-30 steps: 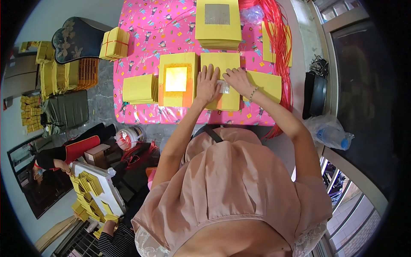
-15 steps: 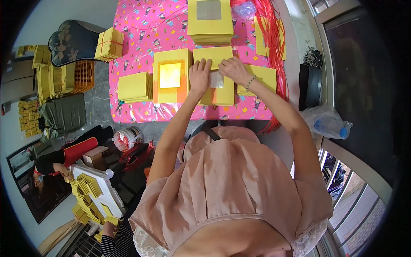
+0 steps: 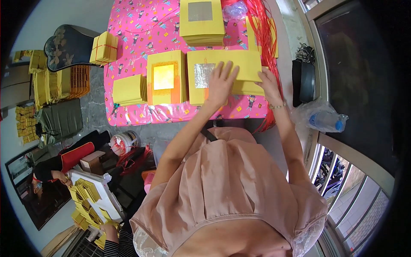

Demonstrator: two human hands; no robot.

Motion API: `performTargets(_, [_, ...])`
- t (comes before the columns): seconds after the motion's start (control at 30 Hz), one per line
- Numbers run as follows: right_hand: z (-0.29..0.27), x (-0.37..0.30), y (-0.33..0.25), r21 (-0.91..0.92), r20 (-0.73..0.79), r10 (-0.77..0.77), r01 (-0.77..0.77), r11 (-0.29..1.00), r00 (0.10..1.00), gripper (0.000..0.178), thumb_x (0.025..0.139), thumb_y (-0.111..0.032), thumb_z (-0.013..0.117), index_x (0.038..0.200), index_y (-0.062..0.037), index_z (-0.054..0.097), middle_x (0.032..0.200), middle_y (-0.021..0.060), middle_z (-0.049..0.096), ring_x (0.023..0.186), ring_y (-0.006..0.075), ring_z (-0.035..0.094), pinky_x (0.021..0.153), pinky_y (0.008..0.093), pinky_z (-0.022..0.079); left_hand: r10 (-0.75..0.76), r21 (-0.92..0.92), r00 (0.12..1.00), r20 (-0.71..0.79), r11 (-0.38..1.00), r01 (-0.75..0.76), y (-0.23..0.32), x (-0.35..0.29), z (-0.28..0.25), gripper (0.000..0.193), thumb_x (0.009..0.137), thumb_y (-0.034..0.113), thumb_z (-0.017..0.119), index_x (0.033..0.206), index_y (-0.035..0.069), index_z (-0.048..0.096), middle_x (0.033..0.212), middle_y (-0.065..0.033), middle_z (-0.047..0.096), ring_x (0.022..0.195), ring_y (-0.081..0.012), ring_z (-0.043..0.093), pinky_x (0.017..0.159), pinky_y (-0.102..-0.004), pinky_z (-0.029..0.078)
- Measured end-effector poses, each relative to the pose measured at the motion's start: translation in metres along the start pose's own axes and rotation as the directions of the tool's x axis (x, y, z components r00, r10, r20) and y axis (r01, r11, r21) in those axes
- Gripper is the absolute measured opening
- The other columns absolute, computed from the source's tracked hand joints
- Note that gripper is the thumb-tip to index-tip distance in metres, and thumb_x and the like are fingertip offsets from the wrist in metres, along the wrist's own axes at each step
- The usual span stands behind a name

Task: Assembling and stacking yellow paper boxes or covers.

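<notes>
My left hand (image 3: 221, 85) lies with fingers outstretched across yellow paper, just right of a silver foil square (image 3: 203, 76). That square sits on a stack of yellow paper sheets (image 3: 196, 97) near the table's front. To the right extends a folded yellow sheet (image 3: 246, 64), lying over another pile of yellow paper (image 3: 247, 89). At its right edge my right hand (image 3: 270, 88), with a beaded bracelet on the wrist, has its fingers closed on the folded sheet. Left of the foil stack is a pile with a gold square bordered in orange (image 3: 163, 77).
Folded yellow paper (image 3: 128, 91) lies front left on the pink patterned table cover (image 3: 141, 115). A taller stack with a grey square (image 3: 200, 11) stands behind. Red plastic strings (image 3: 267, 34) hang over the right side. Another person's hand (image 3: 64, 177) is at a white board, lower left.
My right hand has moved right and the folded sheet now extends over the right pile. My left hand has shifted right, its fingers spreading. The whole view has slid slightly left.
</notes>
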State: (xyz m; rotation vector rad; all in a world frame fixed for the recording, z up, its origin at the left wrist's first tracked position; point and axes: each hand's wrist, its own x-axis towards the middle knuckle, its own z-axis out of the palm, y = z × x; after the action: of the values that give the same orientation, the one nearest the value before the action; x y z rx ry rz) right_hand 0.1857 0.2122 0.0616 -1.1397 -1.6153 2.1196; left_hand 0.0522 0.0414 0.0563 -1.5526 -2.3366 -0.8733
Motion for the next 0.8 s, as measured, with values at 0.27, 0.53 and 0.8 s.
performTargets(0.27, [-0.057, -0.006, 0.067, -0.067, -0.183, 0.037, -0.050, 0.997, 0.982, 0.023, 0.099, -0.012, 0.048, 0.120, -0.0028, 0.053, 0.108, 0.0068, 0.061, 0.085, 0.0112, 0.059, 0.066, 0.0252, 0.050, 0.095, -0.167, 0.970, 0.223, 0.984, -0.058, 0.024, -0.031, 0.042, 0.053, 0.079, 0.006, 0.054, 0.132, 0.014, 0.053, 0.138, -0.0158, 0.047, 0.130, -0.0372, 0.040, 0.105, -0.0436, 0.039])
performTargets(0.53, [-0.048, 0.012, 0.098, -0.221, -0.328, 0.074, -0.153, 0.963, 0.942, 0.024, 0.099, -0.009, 0.044, 0.121, 0.0000, 0.047, 0.103, 0.0100, 0.059, 0.085, 0.0157, 0.060, 0.062, 0.0267, 0.052, 0.077, -0.138, 0.944, 0.321, 0.990, -0.034, 0.015, -0.043, 0.065, 0.051, 0.082, 0.007, 0.053, 0.132, 0.012, 0.053, 0.139, -0.0174, 0.045, 0.132, -0.0383, 0.037, 0.110, -0.0413, 0.035])
performTargets(0.8, [-0.058, 0.015, 0.119, -0.699, -0.279, -0.230, -0.033, 0.714, 0.932, 0.032, 0.093, -0.014, 0.053, 0.121, -0.0012, 0.047, 0.111, 0.0201, 0.056, 0.093, 0.0325, 0.059, 0.078, 0.0450, 0.049, 0.083, -0.105, 0.911, 0.404, 0.994, -0.044, 0.013, -0.048, 0.073, 0.050, 0.083, 0.007, 0.053, 0.133, 0.008, 0.050, 0.139, -0.0197, 0.043, 0.132, -0.0391, 0.036, 0.112, -0.0402, 0.032])
